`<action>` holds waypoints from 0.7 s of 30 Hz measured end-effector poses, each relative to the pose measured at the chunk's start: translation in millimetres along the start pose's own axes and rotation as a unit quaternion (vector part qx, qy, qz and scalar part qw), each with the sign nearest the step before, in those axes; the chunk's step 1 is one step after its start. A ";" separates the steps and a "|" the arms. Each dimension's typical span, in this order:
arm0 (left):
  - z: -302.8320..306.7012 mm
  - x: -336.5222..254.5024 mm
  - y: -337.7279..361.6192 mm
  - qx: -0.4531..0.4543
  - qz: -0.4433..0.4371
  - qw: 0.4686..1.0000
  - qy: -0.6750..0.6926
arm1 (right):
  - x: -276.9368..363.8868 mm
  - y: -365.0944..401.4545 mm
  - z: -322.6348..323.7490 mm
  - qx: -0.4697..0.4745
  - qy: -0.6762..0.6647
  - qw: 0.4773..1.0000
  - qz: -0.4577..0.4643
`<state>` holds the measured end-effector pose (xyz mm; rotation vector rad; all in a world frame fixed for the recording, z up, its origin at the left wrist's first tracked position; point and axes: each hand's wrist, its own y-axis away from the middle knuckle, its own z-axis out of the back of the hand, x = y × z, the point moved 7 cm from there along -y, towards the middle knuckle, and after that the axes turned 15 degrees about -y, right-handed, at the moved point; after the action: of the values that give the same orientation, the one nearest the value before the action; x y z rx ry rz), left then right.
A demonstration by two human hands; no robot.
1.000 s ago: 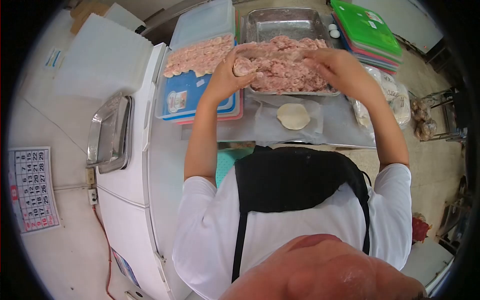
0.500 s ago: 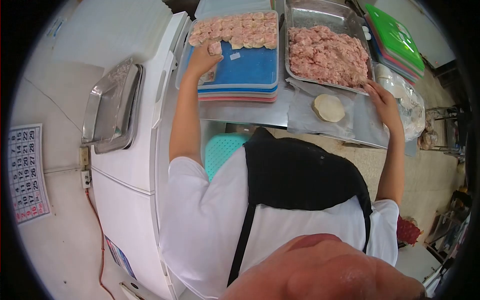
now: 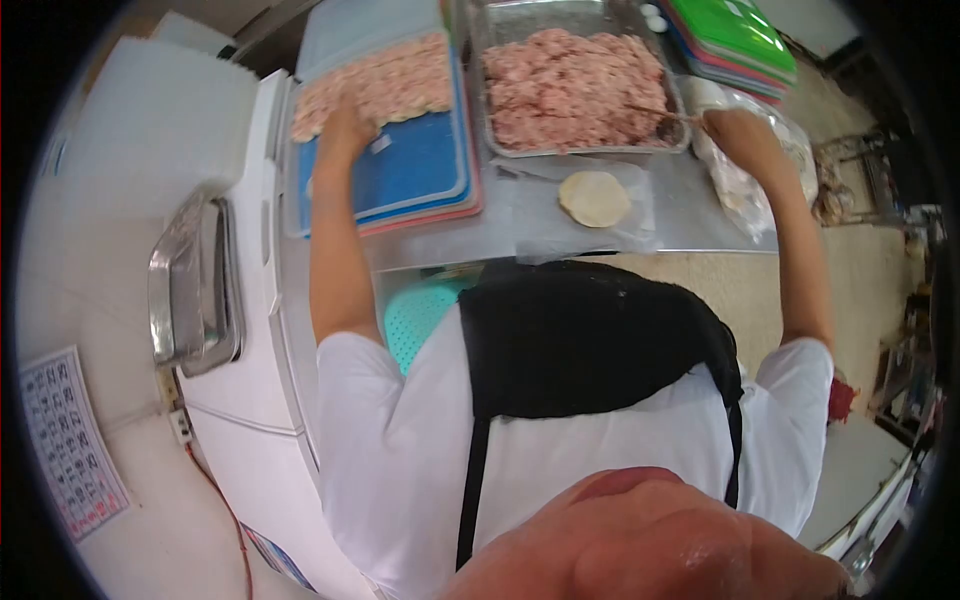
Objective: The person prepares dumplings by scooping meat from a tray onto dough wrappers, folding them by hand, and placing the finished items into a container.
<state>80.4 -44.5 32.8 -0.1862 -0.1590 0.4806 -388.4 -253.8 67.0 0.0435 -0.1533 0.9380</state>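
Observation:
Rows of meat-filled dumplings [image 3: 400,85] cover the far part of a blue tray [image 3: 415,165]. My left hand [image 3: 346,130] is at their near edge, touching them; blur and the dumplings hide whether a piece is between its fingers. Ground meat filling [image 3: 570,90] lies heaped in a metal pan [image 3: 590,151] to the right. In my right hand [image 3: 742,138], closed beside the pan's right rim, is a thin stick-like tool [image 3: 668,114] whose tip reaches into the meat. A stack of round dough wrappers [image 3: 594,198] rests on a plastic sheet [image 3: 640,215] in front of the pan.
Green and other coloured trays [image 3: 735,45] are stacked at the far right. A clear plastic bag [image 3: 740,190] lies under my right forearm. Metal pans [image 3: 190,285] stand at the left on a white appliance [image 3: 250,350]. Below the table is a turquoise perforated seat [image 3: 420,315].
The view has shifted, so the table appears further left. My left hand has brought a dumpling to the rows. My right hand has lifted from the pan's corner and now shows the thin tool in the meat.

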 end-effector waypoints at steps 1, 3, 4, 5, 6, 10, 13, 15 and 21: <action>10.3 -10.0 7.0 0.041 0.006 0.999 -0.027 | -9.1 -7.1 9.2 0.018 0.046 0.999 0.002; 61.7 -58.1 28.3 -0.066 -0.010 0.998 0.008 | -33.4 -24.3 11.4 -0.014 0.113 0.993 0.040; 81.8 -84.4 40.8 -0.119 -0.013 0.992 0.025 | -37.2 -33.1 7.0 -0.039 0.146 0.986 0.074; 86.4 -114.8 48.6 -0.099 -0.036 0.988 0.114 | -34.9 -38.4 1.8 -0.064 0.178 0.976 0.110; 88.3 -146.8 55.6 -0.080 -0.057 0.975 0.202 | -22.8 -39.6 -9.6 -0.048 0.147 0.979 0.136; 26.8 -257.4 92.6 0.145 -0.112 0.929 0.321 | 18.7 -29.5 -67.2 -0.011 0.113 0.970 0.213; -14.1 -303.1 116.2 0.192 -0.166 0.916 0.312 | 30.9 -15.3 -47.2 -0.011 0.046 0.962 0.268; -25.8 -312.1 125.7 0.097 -0.156 0.946 0.267 | 17.7 -22.8 -8.7 -0.047 0.018 0.958 0.284; -39.9 -301.4 130.1 0.061 -0.062 0.943 0.322 | 0.4 -47.8 -64.5 -0.024 0.072 0.957 0.281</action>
<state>-233.2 -79.1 -66.3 -0.2017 0.4984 0.2836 -342.4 -275.0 4.8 -0.1193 -0.0519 1.5005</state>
